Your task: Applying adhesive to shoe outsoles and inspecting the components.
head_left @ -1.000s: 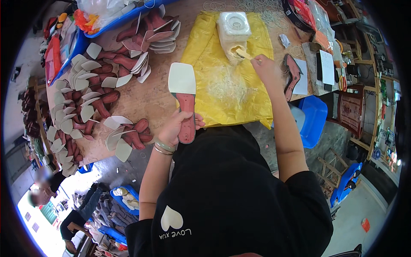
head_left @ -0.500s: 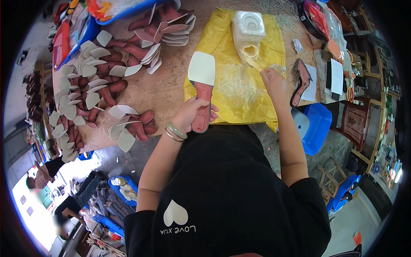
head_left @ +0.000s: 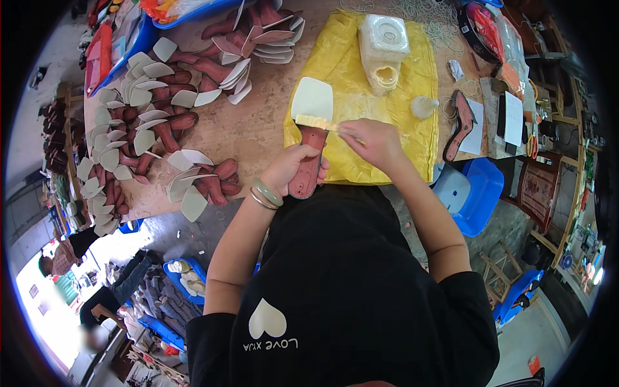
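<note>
Across the wooden desk [head_left: 258, 126] in the head view, a yellow sheet [head_left: 412, 151] is spread, and on it are set a cut-open white jug [head_left: 385, 48] and a small translucent bottle [head_left: 424, 107]. Over the sheet's near left part, a sole piece [head_left: 313, 139] is gripped round its red end by the left hand [head_left: 293, 168]. A flat brush [head_left: 316, 122] is pinched in the right hand [head_left: 374, 143], its bristles laid where the pale flap [head_left: 313, 97] meets the red part. Brushing of this piece is judged to be under way; how much is coated cannot be told. At the left, many similar pieces [head_left: 167, 135] are heaped; which are done or left is not shown.
</note>
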### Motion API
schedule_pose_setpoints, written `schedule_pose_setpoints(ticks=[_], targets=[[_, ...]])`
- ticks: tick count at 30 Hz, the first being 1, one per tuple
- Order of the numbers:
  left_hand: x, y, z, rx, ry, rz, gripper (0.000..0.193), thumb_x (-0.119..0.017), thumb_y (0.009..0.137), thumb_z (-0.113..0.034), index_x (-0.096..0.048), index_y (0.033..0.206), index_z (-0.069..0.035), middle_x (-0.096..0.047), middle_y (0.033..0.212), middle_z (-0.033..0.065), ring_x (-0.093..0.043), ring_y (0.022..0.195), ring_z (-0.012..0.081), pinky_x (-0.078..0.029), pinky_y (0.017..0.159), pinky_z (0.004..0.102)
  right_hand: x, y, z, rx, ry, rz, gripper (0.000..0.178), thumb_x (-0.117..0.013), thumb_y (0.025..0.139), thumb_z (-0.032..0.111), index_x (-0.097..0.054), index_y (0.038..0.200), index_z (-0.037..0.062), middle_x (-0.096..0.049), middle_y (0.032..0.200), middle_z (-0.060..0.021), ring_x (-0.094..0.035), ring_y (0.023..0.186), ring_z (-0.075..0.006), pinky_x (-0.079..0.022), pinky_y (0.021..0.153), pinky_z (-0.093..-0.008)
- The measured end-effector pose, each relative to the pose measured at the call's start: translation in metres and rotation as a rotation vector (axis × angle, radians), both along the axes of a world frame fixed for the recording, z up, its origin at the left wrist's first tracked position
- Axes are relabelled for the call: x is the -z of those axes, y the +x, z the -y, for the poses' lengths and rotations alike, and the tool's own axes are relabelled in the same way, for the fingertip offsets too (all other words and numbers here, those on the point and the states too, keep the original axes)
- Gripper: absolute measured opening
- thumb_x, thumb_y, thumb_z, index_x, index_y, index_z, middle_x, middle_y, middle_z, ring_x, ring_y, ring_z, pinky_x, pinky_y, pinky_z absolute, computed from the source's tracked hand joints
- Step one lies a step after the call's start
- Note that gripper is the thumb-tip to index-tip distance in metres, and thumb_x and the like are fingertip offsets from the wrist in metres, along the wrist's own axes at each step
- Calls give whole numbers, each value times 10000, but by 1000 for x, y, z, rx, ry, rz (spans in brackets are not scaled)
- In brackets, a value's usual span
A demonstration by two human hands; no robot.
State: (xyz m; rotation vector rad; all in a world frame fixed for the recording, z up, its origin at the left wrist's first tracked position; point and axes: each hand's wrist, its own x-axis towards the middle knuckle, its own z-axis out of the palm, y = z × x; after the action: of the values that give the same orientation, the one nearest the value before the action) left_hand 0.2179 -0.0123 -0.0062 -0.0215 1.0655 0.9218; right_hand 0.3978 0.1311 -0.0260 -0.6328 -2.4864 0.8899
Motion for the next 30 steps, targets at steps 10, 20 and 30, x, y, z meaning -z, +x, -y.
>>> schedule_pose_setpoints(ticks=[10,20,30], targets=[[1,-2,13,-64,2,42,423,-334,980,-343,-443,1225,-16,-639,909,176,-633,650,221,-538,624,328,-13,-18,-17,268,-116,-14,218,-635,852,308,-663,952,115,-673,832,-93,-652,733,-270,-504,620,-359],[46,-7,34,72,92,-1174,519,-392,965,-373,-361,1329,-4,-588,1094,253,-598,947,362,-466,841,456,-13,3,-33,487,-290,51,217,-684,835,273,-679,935,81,-649,710,-84,-601,593,-177,-467,562,-297],[23,-11,33,-79,97,-1844,569,-756,736,-276,-494,1184,-41,-572,1024,161,-529,960,345,-399,841,437,-40,6,27,267,-488,-120,223,-736,800,218,-678,942,56,-659,715,-60,-581,614,-93,-457,565,-253]])
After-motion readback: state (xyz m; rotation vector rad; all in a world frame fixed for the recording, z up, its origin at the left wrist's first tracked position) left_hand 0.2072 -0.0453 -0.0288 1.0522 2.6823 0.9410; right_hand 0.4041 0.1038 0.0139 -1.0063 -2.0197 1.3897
